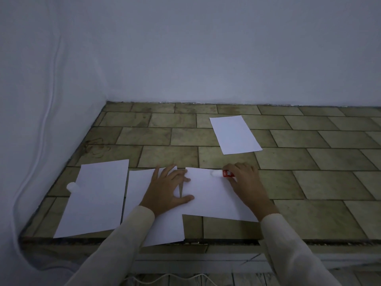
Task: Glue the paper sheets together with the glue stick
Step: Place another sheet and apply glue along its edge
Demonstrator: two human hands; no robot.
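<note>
Gluing in progress: right hand (245,178) grips the glue stick (223,173) against the near sheet (210,197); left hand (167,186), fingers spread flat, steadies it; no sheets appear joined yet.

Red body on the glue stick (226,173), with white lettering and a white tip. Plain white, unmarked: far sheet (235,134), left sheet (97,199), middle sheet (140,186), right sheet (212,195). White cap (72,186). Olive-tan tiled surface (309,162), mottled with brownish stains; dark grout lines in a staggered brick pattern. Pale bluish-white wall (206,48), plain. White cable (49,100). Cream left sleeve (127,234) and right sleeve (288,244), no pattern.
</note>
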